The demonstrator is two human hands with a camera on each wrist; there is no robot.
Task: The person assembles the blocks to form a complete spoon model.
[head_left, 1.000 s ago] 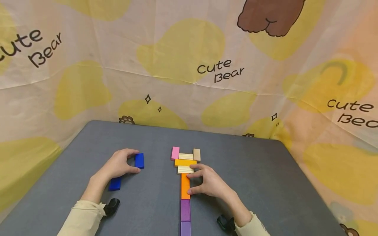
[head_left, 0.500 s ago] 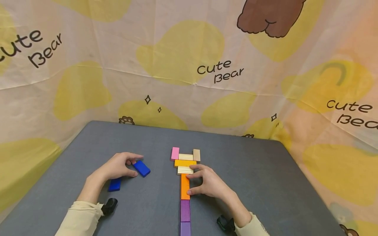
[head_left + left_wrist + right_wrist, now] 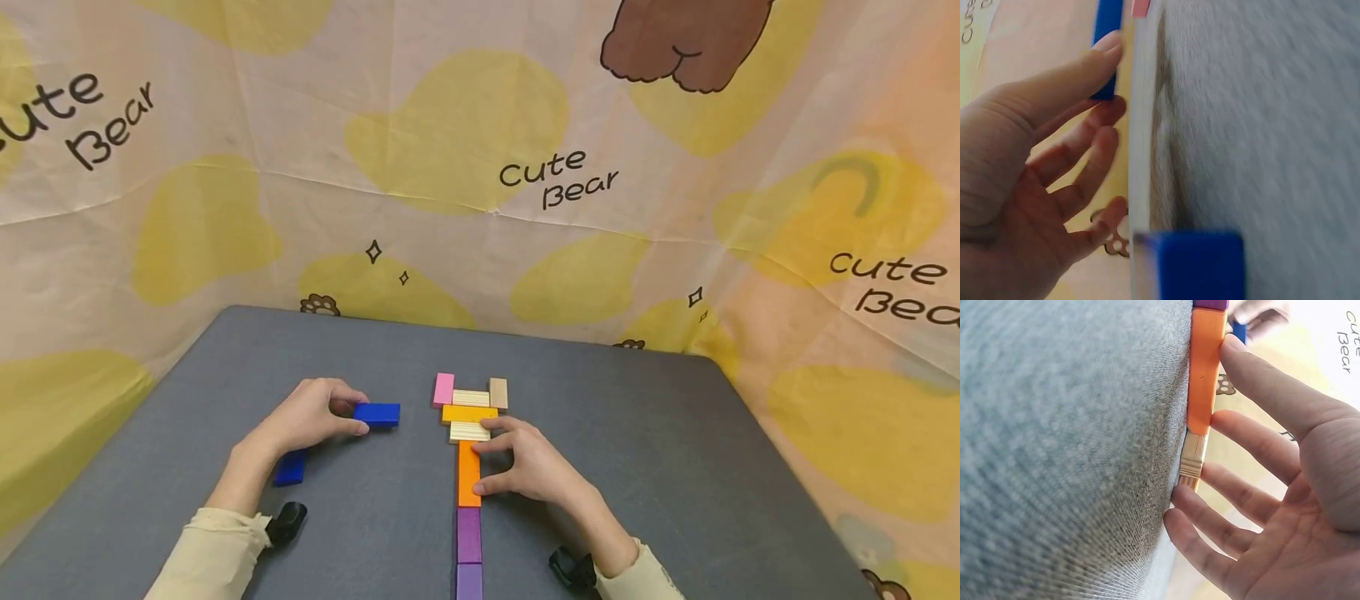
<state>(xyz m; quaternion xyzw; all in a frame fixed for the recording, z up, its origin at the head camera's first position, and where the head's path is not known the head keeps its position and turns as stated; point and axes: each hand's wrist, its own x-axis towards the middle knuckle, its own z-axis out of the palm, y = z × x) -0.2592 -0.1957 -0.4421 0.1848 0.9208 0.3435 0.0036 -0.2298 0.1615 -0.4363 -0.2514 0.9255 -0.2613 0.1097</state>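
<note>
In the head view my left hand (image 3: 311, 412) pinches one end of a blue block (image 3: 377, 415), which points rightward with its long side level. The left wrist view shows thumb and forefinger on that block (image 3: 1107, 56). A second blue block (image 3: 290, 468) lies on the table, partly behind the left wrist. My right hand (image 3: 528, 458) rests its thumb and forefinger tips against the right side of an orange block (image 3: 468, 475), fingers spread. Near its other fingers is a pale ridged block (image 3: 1192, 453). Two purple blocks (image 3: 468, 535) continue the row toward me.
Beyond the orange block lie a pale ridged piece (image 3: 469, 432), a yellow-orange crosswise block (image 3: 468, 414) and another ridged piece (image 3: 471, 398). A pink block (image 3: 443, 390) and a tan block (image 3: 498, 392) flank the far end. A printed cloth (image 3: 450, 208) hangs behind the grey table (image 3: 637, 433).
The blue block in my left hand has turned from pointing away from me to lying crosswise, and has shifted slightly right. My right hand stays at the orange block.
</note>
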